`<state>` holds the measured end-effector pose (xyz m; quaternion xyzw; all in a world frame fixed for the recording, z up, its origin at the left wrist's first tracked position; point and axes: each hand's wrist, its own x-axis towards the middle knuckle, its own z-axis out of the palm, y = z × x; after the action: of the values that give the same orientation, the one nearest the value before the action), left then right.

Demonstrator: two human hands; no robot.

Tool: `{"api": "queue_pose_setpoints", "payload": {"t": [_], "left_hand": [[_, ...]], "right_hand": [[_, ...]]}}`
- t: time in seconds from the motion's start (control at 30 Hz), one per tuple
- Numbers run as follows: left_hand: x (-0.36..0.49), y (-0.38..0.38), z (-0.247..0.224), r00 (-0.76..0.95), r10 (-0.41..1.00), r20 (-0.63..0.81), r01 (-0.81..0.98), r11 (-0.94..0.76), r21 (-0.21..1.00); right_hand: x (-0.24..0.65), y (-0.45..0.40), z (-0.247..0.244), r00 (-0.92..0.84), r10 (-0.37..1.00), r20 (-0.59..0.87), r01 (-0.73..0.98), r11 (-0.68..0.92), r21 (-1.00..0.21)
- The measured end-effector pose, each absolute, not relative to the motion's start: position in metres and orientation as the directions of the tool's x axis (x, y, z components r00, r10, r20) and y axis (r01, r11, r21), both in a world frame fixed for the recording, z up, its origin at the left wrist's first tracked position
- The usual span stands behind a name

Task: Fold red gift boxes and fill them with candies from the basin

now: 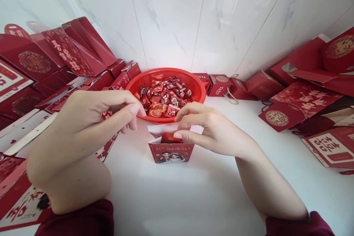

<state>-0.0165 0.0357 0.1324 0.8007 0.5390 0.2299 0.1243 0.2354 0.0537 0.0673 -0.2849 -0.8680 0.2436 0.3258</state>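
A small red box with two cartoon figures on its front stands upright on the white table, its top open and something red inside. At the box's right side, my right hand has its thumb and fingers over the opening, holding a red item at the thumb tip. My left hand hovers left of the box, near the basket's front rim, fingers curled together; whether anything is between them is hidden. Behind the box sits a red plastic basket full of red-wrapped candies.
Red boxes and bags are piled along the left side. More red boxes stand behind the basket's right side, and a heap of red packaging lies at the far right. A white tiled wall rises behind the white table.
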Motion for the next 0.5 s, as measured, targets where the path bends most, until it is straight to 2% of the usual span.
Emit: {"api": "queue_pose_setpoints", "payload": {"t": [0.1, 0.2, 0.3, 0.4, 0.5], "left_hand": [[-0.019, 0.037, 0.134, 0.347, 0.908, 0.237, 0.803, -0.417, 0.425], [-0.017, 0.044, 0.132, 0.475, 0.858, 0.195, 0.770, -0.513, 0.380], [-0.016, 0.056, 0.124, 0.618, 0.786, 0.035, 0.740, -0.596, 0.314], [-0.014, 0.066, 0.114, 0.672, 0.735, -0.090, 0.725, -0.627, 0.285], [-0.009, 0.072, 0.109, 0.753, 0.656, -0.053, 0.638, -0.707, 0.305]], "right_hand": [[0.235, 0.054, 0.067, -0.643, 0.652, 0.402, 0.352, 0.718, -0.601], [0.237, 0.055, 0.067, -0.620, 0.685, 0.382, 0.413, 0.699, -0.584], [0.239, 0.056, 0.064, -0.604, 0.712, 0.358, 0.473, 0.681, -0.559], [0.238, 0.057, 0.061, -0.642, 0.687, 0.341, 0.459, 0.700, -0.547], [0.235, 0.056, 0.060, -0.690, 0.644, 0.331, 0.415, 0.726, -0.548]]}}
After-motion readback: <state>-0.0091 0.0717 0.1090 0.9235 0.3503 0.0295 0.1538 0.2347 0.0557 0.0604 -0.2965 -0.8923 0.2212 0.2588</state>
